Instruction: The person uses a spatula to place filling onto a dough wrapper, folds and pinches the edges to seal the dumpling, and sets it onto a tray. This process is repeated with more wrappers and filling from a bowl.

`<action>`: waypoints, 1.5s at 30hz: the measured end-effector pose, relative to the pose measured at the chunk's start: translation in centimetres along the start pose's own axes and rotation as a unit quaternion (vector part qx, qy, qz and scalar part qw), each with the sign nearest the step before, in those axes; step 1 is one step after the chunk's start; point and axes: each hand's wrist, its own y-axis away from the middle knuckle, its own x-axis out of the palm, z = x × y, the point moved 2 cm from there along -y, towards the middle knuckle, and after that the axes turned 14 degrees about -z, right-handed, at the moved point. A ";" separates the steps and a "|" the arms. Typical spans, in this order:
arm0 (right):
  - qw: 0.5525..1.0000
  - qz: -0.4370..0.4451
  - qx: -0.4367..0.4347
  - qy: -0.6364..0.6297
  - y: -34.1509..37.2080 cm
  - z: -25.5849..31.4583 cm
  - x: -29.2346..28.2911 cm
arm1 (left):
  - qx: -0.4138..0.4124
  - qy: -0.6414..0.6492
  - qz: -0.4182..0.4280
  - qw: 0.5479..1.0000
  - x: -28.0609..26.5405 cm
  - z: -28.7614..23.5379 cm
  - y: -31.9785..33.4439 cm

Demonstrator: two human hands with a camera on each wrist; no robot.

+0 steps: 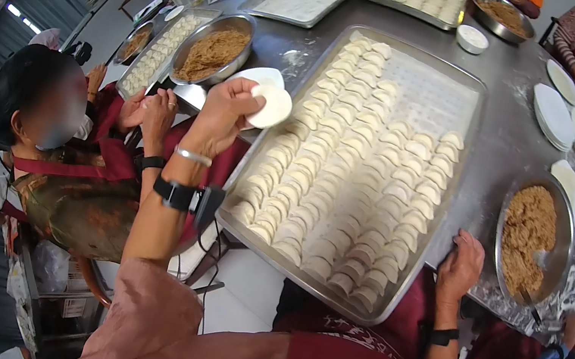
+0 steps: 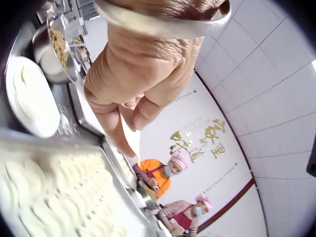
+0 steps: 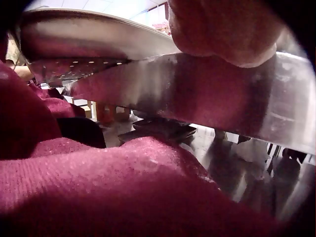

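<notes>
A round white dumpling wrapper (image 1: 271, 109) is pinched between thumb and fingers of my left hand (image 1: 225, 113), raised over the left rim of a large metal tray (image 1: 441, 91). The left wrist view shows the wrapper (image 2: 129, 136) edge-on below the fingers. Rows of folded dumplings (image 1: 341, 158) fill most of the tray, whose far right part shows bare perforated metal. My right hand (image 1: 461, 265) rests on the table edge beside the tray's near right side, fingers loosely bent and holding nothing. In the right wrist view, part of that hand (image 3: 224, 34) lies over the metal edge.
Left of the tray are a bowl of brown filling (image 1: 211, 54) and a white plate (image 2: 29, 98) with wrappers. Another filling bowl (image 1: 529, 237) and stacked white plates (image 1: 552, 117) stand right. A person (image 1: 67, 164) works close on the left; others sit around the table.
</notes>
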 end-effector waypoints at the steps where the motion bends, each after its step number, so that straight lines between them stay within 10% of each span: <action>1: 1.000 -0.002 -0.001 -0.001 0.3 -0.3 0.0 | -0.016 0.007 0.012 1.000 1.2 0.0 2.0; 6: 0.992 -0.026 0.030 -0.122 0.6 -1.7 -0.4 | 0.123 -0.163 0.103 0.973 7.8 -0.4 11.5; 9: 0.937 0.014 0.232 -0.262 2.0 -2.3 -2.3 | 0.275 -0.241 0.120 0.923 11.3 0.0 16.4; 13: 0.796 0.011 0.446 -0.409 4.5 -4.1 -6.6 | 0.142 -0.141 0.147 0.969 14.8 1.4 22.0; 18: 0.769 -0.076 0.538 -0.337 6.4 -8.1 -13.3 | -0.001 0.055 0.228 0.972 18.3 2.7 25.7; 26: 0.889 -0.233 0.363 -0.154 1.5 -10.4 -17.4 | -0.198 0.210 0.287 0.914 22.5 4.4 26.7; 33: 0.962 -0.103 0.243 -0.066 -2.6 -10.8 -16.9 | -0.260 0.191 0.290 0.901 24.3 5.1 26.9; 39: 0.971 -0.118 0.196 -0.074 -3.6 -13.5 -16.8 | -0.281 0.198 0.325 0.881 25.8 6.2 27.2; 45: 0.883 -0.237 0.366 -0.171 -5.6 -15.3 -18.2 | -0.291 0.194 0.327 0.878 25.4 7.7 26.8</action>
